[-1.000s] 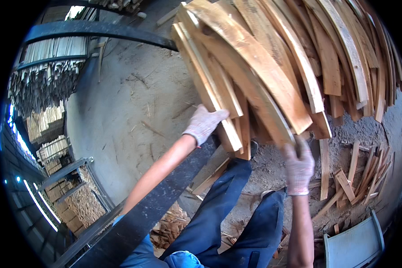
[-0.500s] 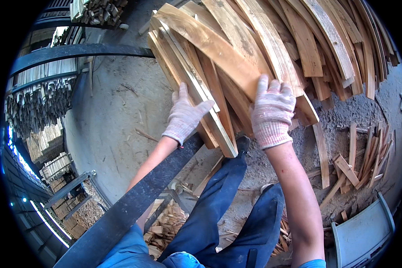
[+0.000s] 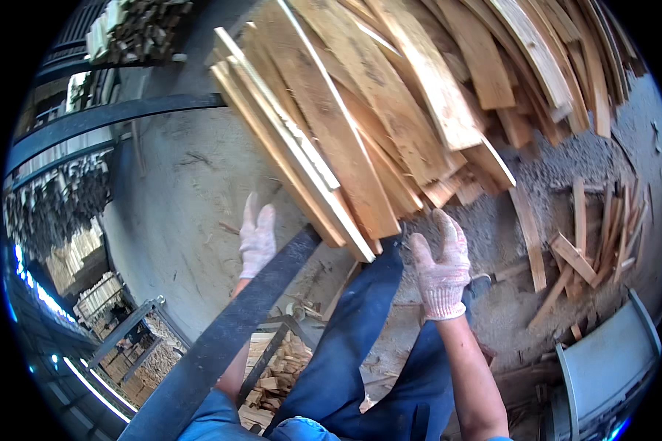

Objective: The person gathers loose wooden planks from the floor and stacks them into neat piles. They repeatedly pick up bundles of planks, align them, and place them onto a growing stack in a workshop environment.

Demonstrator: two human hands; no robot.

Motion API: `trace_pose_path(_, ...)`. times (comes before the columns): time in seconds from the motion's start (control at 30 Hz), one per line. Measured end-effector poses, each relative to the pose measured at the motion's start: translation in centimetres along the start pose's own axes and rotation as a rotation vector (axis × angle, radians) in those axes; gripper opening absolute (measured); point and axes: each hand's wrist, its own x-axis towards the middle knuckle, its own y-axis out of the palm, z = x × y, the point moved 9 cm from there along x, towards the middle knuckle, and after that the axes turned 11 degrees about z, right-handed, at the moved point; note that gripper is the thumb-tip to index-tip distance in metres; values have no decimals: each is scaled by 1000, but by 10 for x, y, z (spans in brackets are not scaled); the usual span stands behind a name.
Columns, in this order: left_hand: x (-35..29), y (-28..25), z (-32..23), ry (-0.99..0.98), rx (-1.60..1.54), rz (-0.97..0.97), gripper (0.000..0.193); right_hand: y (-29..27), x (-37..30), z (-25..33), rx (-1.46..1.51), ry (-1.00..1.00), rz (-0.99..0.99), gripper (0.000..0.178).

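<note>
Wooden slats (image 3: 324, 147) heaped on concrete floor (image 3: 176, 191), lower ends jutting over dark steel bar (image 3: 228, 331), none gripped yet: left hand (image 3: 257, 237) flat, fingers together, just beside; right hand (image 3: 441, 268) spread loosely under stack ends, empty.
</note>
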Motion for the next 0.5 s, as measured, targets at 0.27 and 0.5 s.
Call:
trace_pose_path(0.27, -130, 42, 131, -553, -129, 162, 56, 43, -53, -48, -68, 239, 549, 58)
trace_pose_path(0.5, -179, 154, 89, -315, 191, 482, 51, 0, -164, -169, 60, 663, 549, 69)
